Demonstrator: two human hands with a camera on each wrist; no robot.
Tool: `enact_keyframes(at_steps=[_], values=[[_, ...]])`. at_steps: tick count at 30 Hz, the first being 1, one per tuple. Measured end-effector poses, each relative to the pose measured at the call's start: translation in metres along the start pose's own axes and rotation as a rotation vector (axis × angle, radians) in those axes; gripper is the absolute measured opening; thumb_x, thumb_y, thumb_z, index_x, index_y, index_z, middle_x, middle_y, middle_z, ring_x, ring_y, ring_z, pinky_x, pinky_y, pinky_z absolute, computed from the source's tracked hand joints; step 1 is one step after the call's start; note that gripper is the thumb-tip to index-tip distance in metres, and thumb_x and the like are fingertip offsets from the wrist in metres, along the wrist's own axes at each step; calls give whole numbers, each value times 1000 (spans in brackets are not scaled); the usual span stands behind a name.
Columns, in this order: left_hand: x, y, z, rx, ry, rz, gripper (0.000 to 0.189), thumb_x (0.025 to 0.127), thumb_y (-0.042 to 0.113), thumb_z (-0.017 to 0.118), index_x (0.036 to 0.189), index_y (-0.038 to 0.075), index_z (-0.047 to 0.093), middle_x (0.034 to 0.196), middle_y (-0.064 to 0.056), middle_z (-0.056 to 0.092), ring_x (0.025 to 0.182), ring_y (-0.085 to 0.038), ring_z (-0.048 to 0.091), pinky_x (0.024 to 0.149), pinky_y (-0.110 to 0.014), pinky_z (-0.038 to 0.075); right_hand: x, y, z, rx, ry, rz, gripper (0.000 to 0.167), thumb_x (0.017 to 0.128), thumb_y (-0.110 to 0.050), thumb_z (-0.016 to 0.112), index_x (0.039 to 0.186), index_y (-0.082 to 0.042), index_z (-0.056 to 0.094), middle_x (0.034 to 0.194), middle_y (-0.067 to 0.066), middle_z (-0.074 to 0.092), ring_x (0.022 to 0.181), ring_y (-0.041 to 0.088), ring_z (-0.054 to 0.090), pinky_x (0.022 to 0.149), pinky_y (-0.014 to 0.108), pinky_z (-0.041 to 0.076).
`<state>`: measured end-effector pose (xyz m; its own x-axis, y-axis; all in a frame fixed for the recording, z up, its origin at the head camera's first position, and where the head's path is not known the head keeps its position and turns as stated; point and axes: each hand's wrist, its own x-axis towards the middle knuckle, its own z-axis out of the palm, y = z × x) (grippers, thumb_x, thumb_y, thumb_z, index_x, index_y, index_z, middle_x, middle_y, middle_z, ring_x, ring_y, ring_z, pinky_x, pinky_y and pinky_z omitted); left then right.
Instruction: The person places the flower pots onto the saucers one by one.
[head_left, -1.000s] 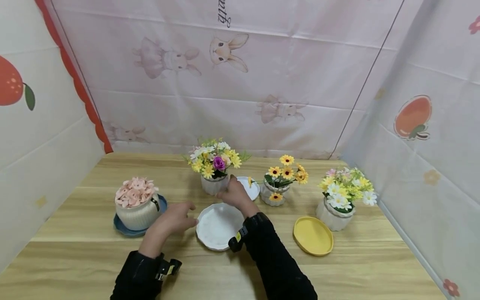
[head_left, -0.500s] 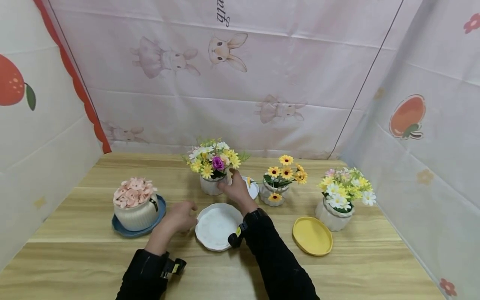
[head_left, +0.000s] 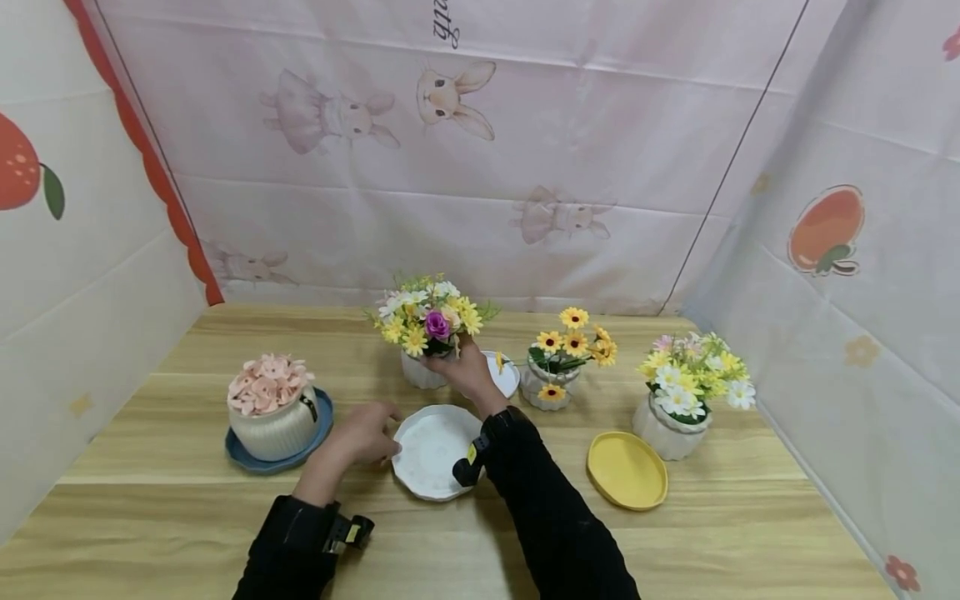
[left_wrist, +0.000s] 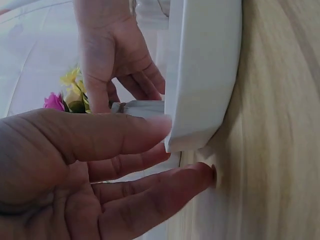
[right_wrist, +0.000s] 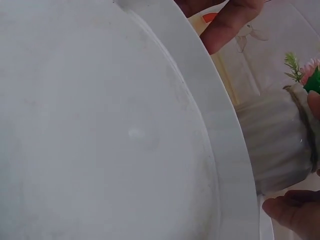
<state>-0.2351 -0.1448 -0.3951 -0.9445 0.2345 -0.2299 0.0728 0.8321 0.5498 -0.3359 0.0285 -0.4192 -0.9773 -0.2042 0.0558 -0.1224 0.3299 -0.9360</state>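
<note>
A grey-white flower pot (head_left: 422, 372) holds yellow and white flowers and a purple rose (head_left: 437, 324). My right hand (head_left: 468, 372) grips this pot near its rim, with fingers and thumb on either side of it in the right wrist view. In front of it lies a white plate (head_left: 435, 454) with a scalloped edge. My left hand (head_left: 363, 437) is at the plate's left edge, fingers loosely bent. In the left wrist view its thumb (left_wrist: 145, 131) reaches the plate's rim (left_wrist: 200, 75), while another fingertip (left_wrist: 202, 175) is close to the wooden table.
At left, a pink-flowered pot (head_left: 273, 425) stands on a blue plate (head_left: 243, 458). A small white plate (head_left: 508, 377) lies behind my right hand. Rightward are a pot (head_left: 550, 388) with orange flowers, a yellow plate (head_left: 627, 471) and another flower pot (head_left: 670, 433). Printed cloth walls (head_left: 420, 225) surround the table.
My right hand has closed around the rim of the flower pot after its fingers lifted off it half a second ago. The left hand has edged slightly right to the plate.
</note>
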Motion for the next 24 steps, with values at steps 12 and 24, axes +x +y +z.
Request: enact_keyframes(at_steps=[12, 24], values=[[1, 3, 3, -34, 9, -45, 39, 77, 2, 70, 114, -6, 59, 85, -11, 60, 52, -18, 59, 54, -29, 45, 3, -5, 4, -73, 32, 4, 81, 78, -34, 74, 144, -17, 31, 137, 11, 44, 124, 28, 41, 98, 43, 35], [2, 4, 5, -55, 4, -46, 39, 75, -7, 66, 113, -5, 59, 85, -11, 59, 50, -17, 57, 46, -26, 43, 0, -14, 5, -12, 51, 68, 80, 75, -29, 78, 142, -18, 36, 136, 10, 45, 125, 27, 41, 99, 42, 34]])
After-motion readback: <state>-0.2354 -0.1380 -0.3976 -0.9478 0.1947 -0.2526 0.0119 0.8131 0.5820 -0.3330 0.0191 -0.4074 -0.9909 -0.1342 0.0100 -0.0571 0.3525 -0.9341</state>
